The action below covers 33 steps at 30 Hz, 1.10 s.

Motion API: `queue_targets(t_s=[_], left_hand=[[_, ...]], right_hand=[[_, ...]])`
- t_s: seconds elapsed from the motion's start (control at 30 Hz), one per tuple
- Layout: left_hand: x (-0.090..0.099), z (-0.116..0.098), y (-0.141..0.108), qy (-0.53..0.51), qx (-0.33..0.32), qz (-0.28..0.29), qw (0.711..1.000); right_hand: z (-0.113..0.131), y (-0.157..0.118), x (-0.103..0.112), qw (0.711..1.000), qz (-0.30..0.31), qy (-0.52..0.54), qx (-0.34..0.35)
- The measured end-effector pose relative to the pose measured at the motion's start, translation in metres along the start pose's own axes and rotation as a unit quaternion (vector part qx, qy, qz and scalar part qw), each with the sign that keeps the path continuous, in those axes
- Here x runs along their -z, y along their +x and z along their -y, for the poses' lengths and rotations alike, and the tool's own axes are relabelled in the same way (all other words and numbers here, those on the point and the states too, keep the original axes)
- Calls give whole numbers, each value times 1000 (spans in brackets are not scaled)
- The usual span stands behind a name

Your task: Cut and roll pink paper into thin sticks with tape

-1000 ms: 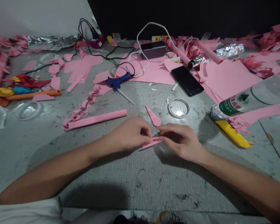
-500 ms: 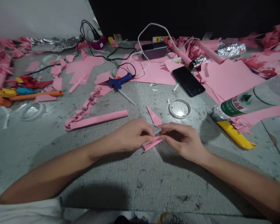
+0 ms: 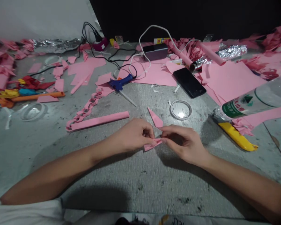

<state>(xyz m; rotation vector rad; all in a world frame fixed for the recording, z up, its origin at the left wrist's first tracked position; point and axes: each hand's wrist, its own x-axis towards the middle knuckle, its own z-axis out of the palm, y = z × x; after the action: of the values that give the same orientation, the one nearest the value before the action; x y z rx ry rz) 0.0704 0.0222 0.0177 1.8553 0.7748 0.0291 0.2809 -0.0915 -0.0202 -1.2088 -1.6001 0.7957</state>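
Observation:
A small folded piece of pink paper (image 3: 152,145) is held between my two hands just above the grey table (image 3: 140,178). My left hand (image 3: 138,135) pinches its left part, fingers curled. At its right end, the thumb and fingers of my right hand (image 3: 184,142) grip the paper. Beyond my fingertips lies a pointed pink paper scrap (image 3: 155,118). A rolled pink paper strip (image 3: 100,120) rests past my left hand, joined at its left end to a curly pink paper chain (image 3: 86,107).
Farther back are a blue glue gun (image 3: 120,82), a black phone (image 3: 189,82) and a tape roll (image 3: 180,109). On the right, a plastic bottle (image 3: 250,101) lies near a yellow cutter (image 3: 238,136). Pink paper, foil and cables line the back.
My hands stay in nearly the same place, and the small folded paper between them has tilted slightly. The view has shifted a little.

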Motion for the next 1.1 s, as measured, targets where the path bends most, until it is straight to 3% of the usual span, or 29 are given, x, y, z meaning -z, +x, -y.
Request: queue_targets(t_s=[0.3, 0.8, 1.1], left_hand=[[4, -8, -2, 84, -108, 44, 990], [0, -1, -3, 3, -24, -24, 999], [-1, -3, -3, -5, -32, -33, 999]], right_hand=[[-5, -1, 1, 999, -26, 18, -30], [-1, 0, 2, 998, 0, 48, -31], [1, 2, 1, 998, 12, 53, -32]])
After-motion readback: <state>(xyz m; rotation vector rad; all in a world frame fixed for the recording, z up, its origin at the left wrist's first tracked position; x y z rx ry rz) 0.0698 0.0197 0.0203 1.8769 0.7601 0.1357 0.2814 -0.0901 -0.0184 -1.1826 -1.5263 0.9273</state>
